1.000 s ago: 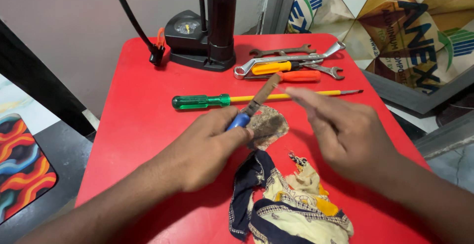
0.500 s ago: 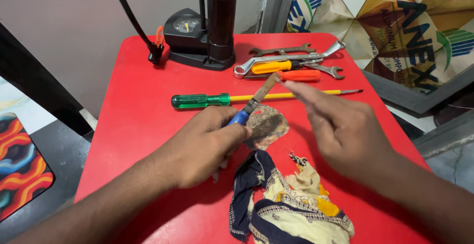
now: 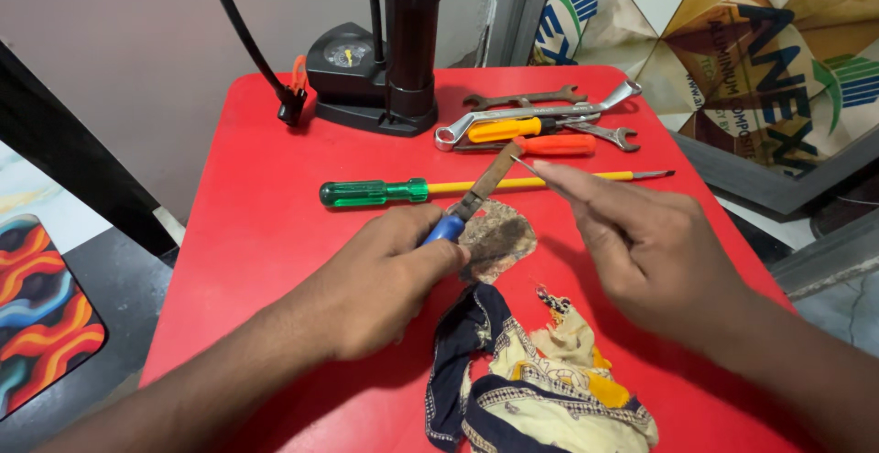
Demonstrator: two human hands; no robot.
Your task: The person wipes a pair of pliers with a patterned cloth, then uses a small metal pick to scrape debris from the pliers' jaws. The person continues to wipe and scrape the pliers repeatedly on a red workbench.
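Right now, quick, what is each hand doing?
Left hand: closed, holding a blue-handled tool.
Right hand: fingers pinched at the tool's tip; a hold cannot be told.
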